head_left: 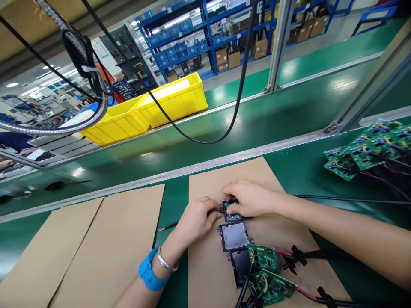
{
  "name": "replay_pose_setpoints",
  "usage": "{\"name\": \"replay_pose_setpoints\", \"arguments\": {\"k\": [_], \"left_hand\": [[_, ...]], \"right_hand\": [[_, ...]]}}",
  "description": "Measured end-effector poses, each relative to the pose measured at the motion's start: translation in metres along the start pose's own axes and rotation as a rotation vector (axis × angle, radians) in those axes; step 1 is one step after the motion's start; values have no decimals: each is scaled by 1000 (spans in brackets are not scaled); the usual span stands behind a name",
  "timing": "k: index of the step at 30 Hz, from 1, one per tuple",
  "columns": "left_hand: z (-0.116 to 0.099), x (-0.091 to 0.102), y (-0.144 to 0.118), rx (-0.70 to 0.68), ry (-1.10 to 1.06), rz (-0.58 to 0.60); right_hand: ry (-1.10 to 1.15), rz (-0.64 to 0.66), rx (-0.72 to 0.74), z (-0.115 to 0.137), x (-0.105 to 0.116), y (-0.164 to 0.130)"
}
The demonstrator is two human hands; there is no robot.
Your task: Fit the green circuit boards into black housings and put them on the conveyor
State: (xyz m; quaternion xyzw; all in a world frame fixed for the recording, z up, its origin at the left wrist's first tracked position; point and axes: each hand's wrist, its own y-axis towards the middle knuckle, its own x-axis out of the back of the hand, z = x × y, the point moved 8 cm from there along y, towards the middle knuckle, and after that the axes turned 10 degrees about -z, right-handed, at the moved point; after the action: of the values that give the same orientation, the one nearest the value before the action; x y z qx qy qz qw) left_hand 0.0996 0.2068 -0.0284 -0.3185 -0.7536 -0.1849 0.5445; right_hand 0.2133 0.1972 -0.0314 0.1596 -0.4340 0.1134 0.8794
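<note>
Both my hands meet over a small black housing (231, 212) with a green circuit board in it, on a brown cardboard sheet (205, 265). My right hand (248, 197) covers its top and presses on it. My left hand (196, 219), with a blue wristband and a silver bangle, pinches its left edge. Just nearer lies an empty black housing (233, 235). Another black housing (240, 266) lies below it, partly under a green circuit board (263, 258) with red and black wires. A second wired board (272, 288) lies at the bottom edge.
A pile of green circuit boards (366, 149) with black cables sits at the right. Two more cardboard sheets (96, 248) lie to the left. Beyond an aluminium rail runs a green conveyor belt (257, 124) with yellow bins (144, 111). Black cables hang overhead.
</note>
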Motion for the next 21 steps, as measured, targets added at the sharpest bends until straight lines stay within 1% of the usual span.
{"name": "replay_pose_setpoints", "arguments": {"k": [2, 5, 7, 10, 13, 16, 18, 19, 21], "left_hand": [[-1, -4, -3, -47, 40, -49], [-8, -8, -5, -167, 220, -142], [-12, -12, -6, -238, 291, -166], [-13, -17, -5, -280, 280, -160], [-9, -15, -4, -281, 257, -177], [-6, -6, -7, -270, 216, -210], [-8, 3, -11, -257, 173, -241], [-11, 6, -14, -262, 140, -253], [-24, 8, -19, -322, 66, -246]], "right_hand": [[-30, 2, -27, 0, -4, 5], [-54, 53, -42, 2, -15, 9], [-63, 92, -80, 2, -19, 12], [-88, 152, -144, -2, -24, 21], [-98, 184, -137, -5, -22, 25], [-81, 156, -55, -4, -11, 13], [-60, 85, 4, -4, 0, -3], [-57, 45, 26, -4, 5, -12], [-66, -15, 53, -4, 10, -28]]}}
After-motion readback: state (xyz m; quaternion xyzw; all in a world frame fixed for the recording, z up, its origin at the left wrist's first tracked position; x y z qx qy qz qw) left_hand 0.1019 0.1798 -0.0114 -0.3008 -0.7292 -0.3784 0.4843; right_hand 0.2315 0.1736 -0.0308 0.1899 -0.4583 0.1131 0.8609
